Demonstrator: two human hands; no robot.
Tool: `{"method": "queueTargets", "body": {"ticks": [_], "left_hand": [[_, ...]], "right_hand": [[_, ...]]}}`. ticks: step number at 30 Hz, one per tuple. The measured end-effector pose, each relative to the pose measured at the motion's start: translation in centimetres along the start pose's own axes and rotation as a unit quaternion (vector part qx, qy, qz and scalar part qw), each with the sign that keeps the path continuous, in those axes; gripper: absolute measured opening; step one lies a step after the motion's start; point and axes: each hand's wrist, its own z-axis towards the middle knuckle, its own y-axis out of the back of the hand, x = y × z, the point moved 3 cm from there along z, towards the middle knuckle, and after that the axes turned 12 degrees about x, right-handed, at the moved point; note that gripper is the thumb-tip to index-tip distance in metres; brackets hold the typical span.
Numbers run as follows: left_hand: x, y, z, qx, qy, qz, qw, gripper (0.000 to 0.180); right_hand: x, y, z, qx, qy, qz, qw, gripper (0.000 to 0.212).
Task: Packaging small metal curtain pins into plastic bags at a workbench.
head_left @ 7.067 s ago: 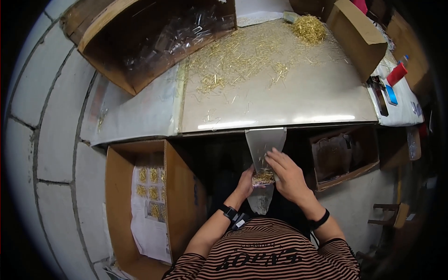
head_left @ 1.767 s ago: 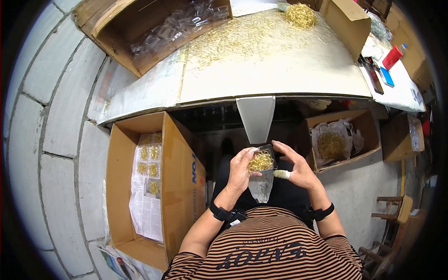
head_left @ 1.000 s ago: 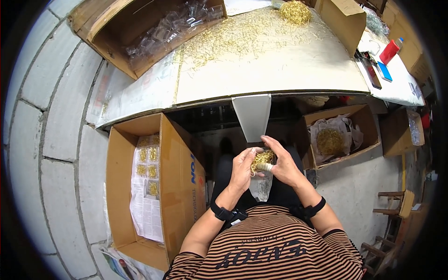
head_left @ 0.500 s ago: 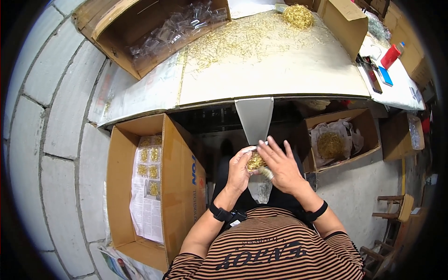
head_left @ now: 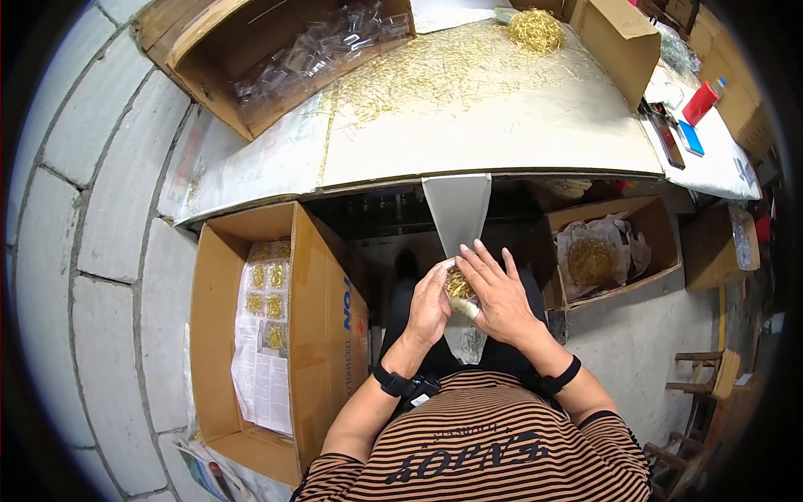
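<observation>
Above my lap, my left hand (head_left: 430, 306) is closed around the edge of a small clear plastic box filled with thin gold-coloured wire pieces (head_left: 459, 284). My right hand (head_left: 503, 301) lies against the other side of this box with its fingers stretched out. It partly covers the box, so the lid and far edge are hard to make out. Left of my legs, a tall open cardboard box (head_left: 321, 335) holds rows of similar filled boxes (head_left: 266, 293) beside printed paper sheets (head_left: 266, 381).
A pale worktable (head_left: 502, 142) ahead carries scattered gold pieces, a gold heap (head_left: 535, 31) and a cardboard box (head_left: 201, 50) of clear plastic cases (head_left: 322, 43). Below right, another carton (head_left: 623, 289) holds more gold pieces (head_left: 590, 261). A wooden stool (head_left: 724, 374) stands right.
My right hand has shifted slightly left and come closer against the small box, covering more of it. My left hand keeps its hold.
</observation>
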Motion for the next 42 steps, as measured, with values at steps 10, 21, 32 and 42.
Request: {"method": "queueTargets", "body": {"ticks": [10, 21, 32, 42], "left_hand": [[0.2, 1.2, -0.6, -0.042, -0.010, 0.008, 0.999, 0.033], [-2.6, 1.7, 0.4, -0.071, -0.064, 0.050, 0.994, 0.031], [-10.1, 2.8, 3.0, -0.099, 0.002, 0.116, 0.988, 0.028], [-12.3, 4.1, 3.5, -0.113, -0.008, 0.115, 0.987, 0.023]], "right_hand": [[0.4, -0.9, 0.5, 0.016, 0.021, 0.016, 1.000, 0.060], [2.6, 0.0, 1.4, 0.020, 0.085, -0.035, 0.996, 0.057], [0.4, 3.0, 5.4, -0.169, 0.067, 0.166, 0.969, 0.047], [3.9, 3.1, 9.5, -0.039, 0.168, -0.008, 0.985, 0.057]]}}
